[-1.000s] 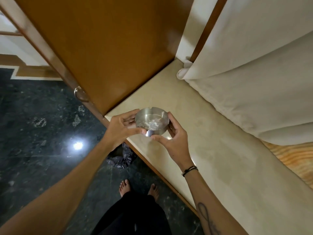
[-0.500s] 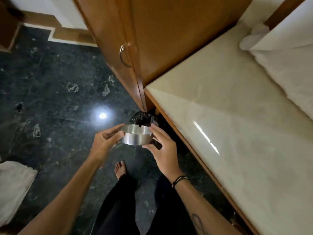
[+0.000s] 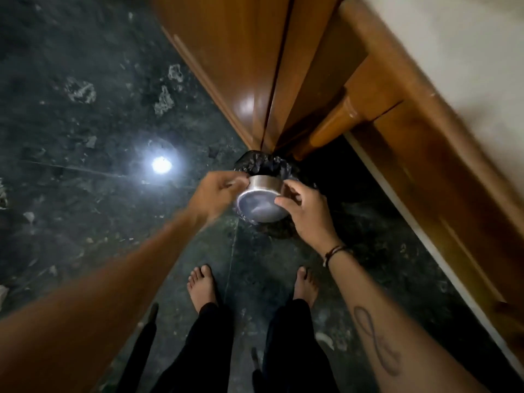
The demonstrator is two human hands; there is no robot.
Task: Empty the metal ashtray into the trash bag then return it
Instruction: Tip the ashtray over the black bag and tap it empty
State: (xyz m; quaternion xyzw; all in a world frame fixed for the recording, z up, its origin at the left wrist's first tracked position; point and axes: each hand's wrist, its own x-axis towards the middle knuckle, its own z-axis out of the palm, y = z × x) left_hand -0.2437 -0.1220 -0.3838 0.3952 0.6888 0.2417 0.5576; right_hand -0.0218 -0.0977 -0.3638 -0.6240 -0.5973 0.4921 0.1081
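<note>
The round metal ashtray [image 3: 259, 201] is held low over the floor, tipped so its flat underside faces me and its mouth points away toward the black trash bag [image 3: 262, 165]. My left hand [image 3: 219, 192] grips its left rim and my right hand [image 3: 304, 209] grips its right rim. The crumpled bag sits on the floor just beyond and beneath the ashtray, at the foot of the wooden cabinet. The ashtray's inside is hidden.
Wooden cabinet doors [image 3: 241, 66] rise behind the bag, and a wood-edged counter [image 3: 425, 131] with a pale top runs along the right. The dark green marble floor [image 3: 85, 123] spreads to the left. My bare feet [image 3: 202, 287] stand just below the ashtray.
The ashtray went from above the counter down to floor level over the bag, and it has been tipped away from me. My view has swung down to the floor.
</note>
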